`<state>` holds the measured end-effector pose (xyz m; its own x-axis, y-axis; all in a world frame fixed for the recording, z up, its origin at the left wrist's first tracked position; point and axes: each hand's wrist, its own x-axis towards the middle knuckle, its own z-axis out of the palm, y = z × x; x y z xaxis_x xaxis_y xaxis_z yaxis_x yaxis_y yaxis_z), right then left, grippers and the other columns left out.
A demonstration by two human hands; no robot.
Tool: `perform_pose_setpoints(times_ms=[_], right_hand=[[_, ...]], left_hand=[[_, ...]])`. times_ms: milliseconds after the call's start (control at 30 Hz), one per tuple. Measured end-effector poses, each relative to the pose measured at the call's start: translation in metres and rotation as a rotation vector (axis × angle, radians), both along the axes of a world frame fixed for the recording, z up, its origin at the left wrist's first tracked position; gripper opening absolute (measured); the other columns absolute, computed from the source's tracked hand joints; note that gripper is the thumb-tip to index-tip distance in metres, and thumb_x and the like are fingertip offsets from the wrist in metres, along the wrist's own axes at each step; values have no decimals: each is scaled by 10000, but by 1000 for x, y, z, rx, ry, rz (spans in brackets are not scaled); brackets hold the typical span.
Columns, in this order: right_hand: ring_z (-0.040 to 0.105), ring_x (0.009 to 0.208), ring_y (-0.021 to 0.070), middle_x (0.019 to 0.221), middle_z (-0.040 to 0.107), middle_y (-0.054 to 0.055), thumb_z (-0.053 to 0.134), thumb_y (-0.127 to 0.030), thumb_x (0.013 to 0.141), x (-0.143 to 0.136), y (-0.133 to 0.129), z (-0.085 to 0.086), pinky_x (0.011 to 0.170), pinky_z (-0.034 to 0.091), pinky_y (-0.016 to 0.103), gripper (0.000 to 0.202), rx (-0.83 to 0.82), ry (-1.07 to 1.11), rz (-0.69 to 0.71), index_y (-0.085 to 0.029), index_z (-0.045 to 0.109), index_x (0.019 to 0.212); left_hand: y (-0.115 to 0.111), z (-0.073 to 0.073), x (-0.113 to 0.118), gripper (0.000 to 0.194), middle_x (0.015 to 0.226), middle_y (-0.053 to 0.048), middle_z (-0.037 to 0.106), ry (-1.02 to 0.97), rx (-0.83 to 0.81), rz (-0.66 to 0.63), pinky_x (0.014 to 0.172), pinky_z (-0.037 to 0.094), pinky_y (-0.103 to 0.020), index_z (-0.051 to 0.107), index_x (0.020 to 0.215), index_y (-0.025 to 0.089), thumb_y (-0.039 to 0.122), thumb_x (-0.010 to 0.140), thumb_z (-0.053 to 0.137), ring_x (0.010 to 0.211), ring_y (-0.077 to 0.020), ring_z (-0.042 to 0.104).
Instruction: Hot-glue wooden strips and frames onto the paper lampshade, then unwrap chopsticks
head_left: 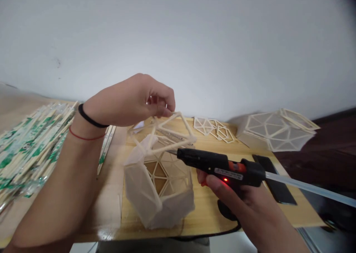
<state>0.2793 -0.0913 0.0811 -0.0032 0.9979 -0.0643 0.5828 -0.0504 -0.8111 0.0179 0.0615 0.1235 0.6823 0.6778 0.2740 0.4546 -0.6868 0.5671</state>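
Observation:
My left hand (139, 97) pinches the top of a pentagonal stick frame (164, 148), which is tilted above an open paper-covered polyhedron (160, 208). The polyhedron is built of wooden sticks with whitish paper on its faces, and its inside shows through the open top. My right hand (239, 197) is wrapped round a black glue gun (208, 160) with a lit red light and a clear glue stick at its back. The gun's metal tip points left, close to the lower edge of the pentagonal frame; whether they touch is unclear.
Wrapped chopsticks (36, 145) are piled at the left. Small stick frames (204, 126) lie at the back, a second paper-covered polyhedron (267, 130) at the back right. A black phone (278, 182) lies on the wooden board (203, 216); a cable (214, 233) runs along its front.

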Motion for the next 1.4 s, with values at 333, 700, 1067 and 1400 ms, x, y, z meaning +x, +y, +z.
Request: perform_pose_setpoints(times_ms=[333, 700, 1067, 1400], right_hand=[[682, 670, 239, 688, 689, 58, 634, -684, 937, 24, -9, -45, 525, 520, 296, 510, -17, 235, -232, -206, 767, 817], [644, 707, 218, 772, 701, 70, 677, -679, 913, 19, -10, -56, 640, 547, 311, 511, -4, 387, -296, -179, 739, 821], [658, 746, 217, 826, 692, 72, 645, -616, 965, 19, -14, -56, 718, 568, 331, 458, 40, 444, -257, -184, 700, 821], [591, 597, 177, 680, 665, 28, 656, -570, 944, 22, -22, -41, 501, 504, 259, 390, 16, 190, -204, -204, 745, 841]], left_hand=[[-32, 6, 25, 237, 800, 25, 761, 269, 62, -67, 697, 448, -284, 764, 797, 257, 80, 851, 617, 738, -152, 664], [-38, 3, 44, 227, 861, 21, 771, 423, 79, -62, 709, 420, -317, 717, 774, 229, 43, 814, 593, 790, -170, 653], [-39, 1, 51, 228, 857, 15, 773, 483, 147, -75, 686, 414, -305, 712, 765, 221, 85, 892, 581, 789, -167, 666], [-38, -5, 53, 234, 877, 42, 775, 517, 123, -40, 666, 376, -312, 721, 773, 239, 70, 876, 596, 814, -173, 675]])
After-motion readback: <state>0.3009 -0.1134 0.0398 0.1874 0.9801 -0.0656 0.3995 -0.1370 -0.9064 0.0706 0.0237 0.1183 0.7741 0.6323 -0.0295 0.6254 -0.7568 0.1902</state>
